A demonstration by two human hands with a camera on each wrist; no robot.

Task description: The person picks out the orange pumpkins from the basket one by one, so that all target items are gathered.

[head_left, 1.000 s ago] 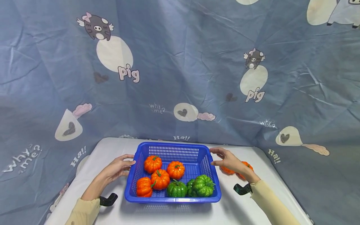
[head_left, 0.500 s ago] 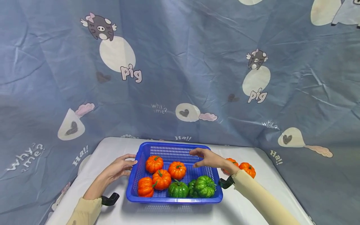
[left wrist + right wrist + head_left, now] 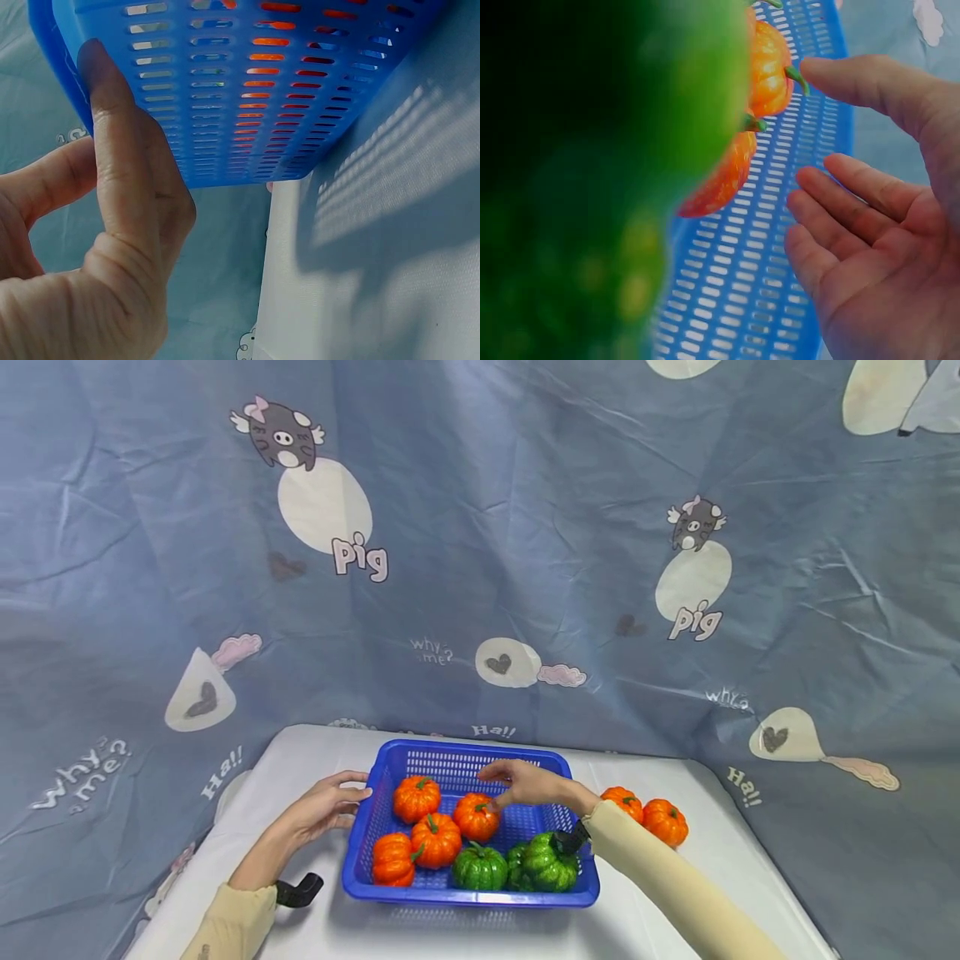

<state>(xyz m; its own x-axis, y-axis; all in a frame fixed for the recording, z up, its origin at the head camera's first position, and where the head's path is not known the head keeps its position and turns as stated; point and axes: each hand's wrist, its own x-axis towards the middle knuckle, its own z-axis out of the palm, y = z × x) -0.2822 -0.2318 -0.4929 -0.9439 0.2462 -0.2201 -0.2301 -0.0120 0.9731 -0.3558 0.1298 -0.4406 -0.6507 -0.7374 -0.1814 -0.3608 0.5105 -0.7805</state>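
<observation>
The landmark is the rectangular blue perforated plastic basket (image 3: pixel 472 897), upright on the white cloth-covered table (image 3: pixel 322 939). The left hand (image 3: pixel 324 807) is at the basket's left rim. Its fingertips touch the rim and outer wall; the thumb and fingers stand apart, extended rather than clamped.

The right hand (image 3: pixel 531 783) is over the basket's interior. Its thumb is apart from the fingers, and nothing is gripped. The nearest item is a glossy ribbed orange pumpkin with a green stem (image 3: pixel 471 823), located inside the basket near its middle. The thumb overlaps this item in the head view; contact cannot be determined.

Three further orange pumpkins (image 3: pixel 437 841) occupy the basket's left half. Three glossy ribbed green pumpkins (image 3: pixel 480 869) are along its front wall, from the middle to the right corner. Two loose orange pumpkins (image 3: pixel 665 823) lie outside, to the basket's right. Behind the basket hangs a blue-grey printed fabric sheet (image 3: pixel 450 568).
</observation>
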